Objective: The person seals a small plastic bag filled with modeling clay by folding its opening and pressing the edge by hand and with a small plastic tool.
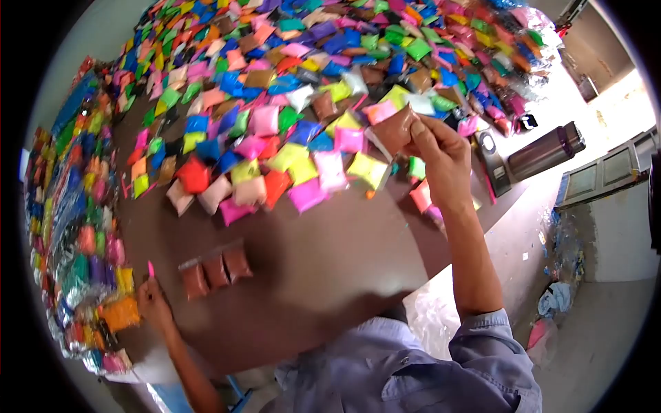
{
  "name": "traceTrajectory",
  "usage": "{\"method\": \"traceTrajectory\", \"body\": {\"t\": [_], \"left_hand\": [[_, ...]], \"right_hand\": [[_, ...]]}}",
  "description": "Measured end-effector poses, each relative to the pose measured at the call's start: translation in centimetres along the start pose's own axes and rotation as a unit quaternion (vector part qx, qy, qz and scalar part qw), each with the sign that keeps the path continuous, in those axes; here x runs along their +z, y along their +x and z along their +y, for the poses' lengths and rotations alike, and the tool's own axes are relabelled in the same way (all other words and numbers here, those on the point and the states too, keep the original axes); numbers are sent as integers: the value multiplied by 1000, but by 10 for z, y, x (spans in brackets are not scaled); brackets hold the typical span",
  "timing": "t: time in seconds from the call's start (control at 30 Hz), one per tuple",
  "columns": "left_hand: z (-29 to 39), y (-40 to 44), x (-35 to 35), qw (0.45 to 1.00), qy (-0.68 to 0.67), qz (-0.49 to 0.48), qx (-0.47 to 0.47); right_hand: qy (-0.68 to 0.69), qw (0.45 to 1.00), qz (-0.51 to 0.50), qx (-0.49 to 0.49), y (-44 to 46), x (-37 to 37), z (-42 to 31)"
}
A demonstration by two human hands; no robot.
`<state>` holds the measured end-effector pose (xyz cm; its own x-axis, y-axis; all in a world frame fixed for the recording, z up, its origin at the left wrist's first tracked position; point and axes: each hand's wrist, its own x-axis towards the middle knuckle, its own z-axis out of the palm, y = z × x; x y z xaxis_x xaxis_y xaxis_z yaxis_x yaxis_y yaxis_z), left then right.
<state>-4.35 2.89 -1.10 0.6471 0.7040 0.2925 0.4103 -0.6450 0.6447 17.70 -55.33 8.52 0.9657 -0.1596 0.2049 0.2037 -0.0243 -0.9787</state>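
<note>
My right hand is raised at the right of the table, its thumb and fingers pinching a brown packet by its edge. Near the table's left edge, my left hand has its fingers closed around a small pink object, whose pointed tip sticks up. Between the hands, closer to the left one, three brown packets lie side by side on the brown tabletop. Loose packets in yellow, pink and red lie just beyond them.
A large heap of coloured packets covers the far side. More bagged packets line the left edge. At the right stand a steel flask lying tilted and a dark device. Clear plastic is beside my body.
</note>
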Motion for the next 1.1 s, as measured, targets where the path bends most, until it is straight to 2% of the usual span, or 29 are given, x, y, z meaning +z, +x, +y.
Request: {"method": "traceTrajectory", "body": {"t": [0.1, 0.17, 0.27, 0.33, 0.4, 0.5, 0.57, 0.67, 0.73, 0.8, 0.87, 0.9, 0.93, 0.97, 1.0, 1.1], "left_hand": [[-18, 6, 2, 1000, -14, -3, 21], [-23, 8, 4, 1000, -15, -5, 23], [-34, 15, 6, 998, -65, -20, -4], [-18, 7, 9, 997, -77, 9, 20], [-18, 6, 10, 993, -5, 41, 108], [-16, 0, 15, 987, 17, 49, 154], [0, -20, 9, 987, 24, 48, 151], [21, -35, -3, 991, 37, 26, 126], [20, -48, -7, 982, 48, 39, 180], [-13, -55, -3, 986, -37, 54, 152], [54, -90, -31, 983, -102, 40, 146], [70, -108, -37, 983, -140, -37, 113], [83, -124, -38, 975, -175, -112, 81], [100, -140, -31, 943, -267, -197, 16], [118, -155, -22, 892, -352, -280, -49], [161, -180, 15, 876, -351, -329, -27]], "right_hand": [[126, 988, -41, 75, -61, 28, 3], [110, 988, -40, 102, -96, 39, 17], [154, 976, -36, 153, -140, 66, 20], [170, 967, -39, 184, -162, 79, 14], [190, 957, -48, 214, -180, 91, 5], [190, 947, 21, 259, -199, 103, 4], [113, 970, 6, 214, -208, 101, 8], [79, 983, -31, 164, -215, 95, 18], [47, 989, -27, 137, -220, 95, 22], [75, 988, -34, 130, -226, 101, 18], [65, 993, -58, 75, -231, 111, 14], [50, 995, -84, 36, -235, 112, 15], [5, 995, -76, -61, -242, 110, 47], [-98, 979, -109, -145, -237, 110, 30], [-108, 974, -117, -159, -238, 111, 22], [-118, 969, -124, -180, -245, 115, 16]]}}
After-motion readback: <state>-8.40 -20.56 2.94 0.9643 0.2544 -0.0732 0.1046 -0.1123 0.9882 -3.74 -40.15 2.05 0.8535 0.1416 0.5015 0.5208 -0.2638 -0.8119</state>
